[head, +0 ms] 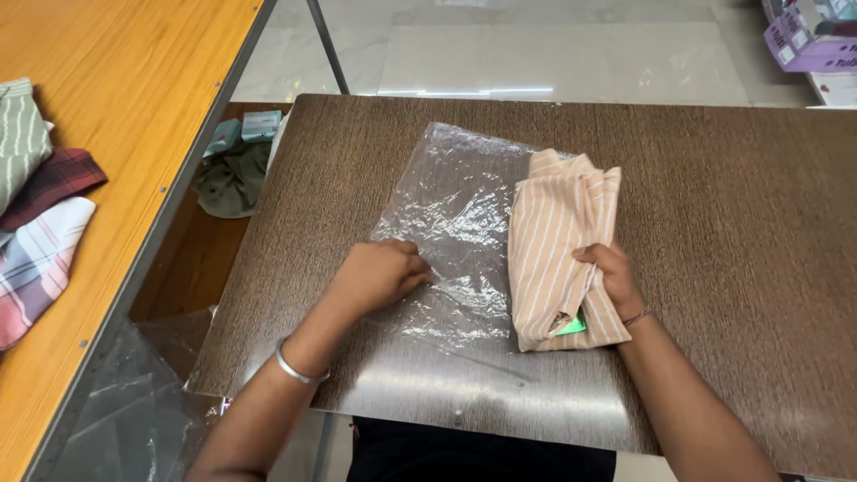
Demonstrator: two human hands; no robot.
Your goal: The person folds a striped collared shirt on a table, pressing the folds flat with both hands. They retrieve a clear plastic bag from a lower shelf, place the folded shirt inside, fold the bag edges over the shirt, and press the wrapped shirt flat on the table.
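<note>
Peach striped shirt (562,254) (already folded) is lying mid-table (732,196), near the front edge, with the right hand (610,277) gripping it while left hand (379,272) fingers are pinching the unfilled clear bag (451,223).

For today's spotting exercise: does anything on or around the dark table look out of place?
Yes. Clothes lie heaped on the floor between the two tables, not stacked like those on the orange table. A green tag pokes from the folded shirt.
</note>
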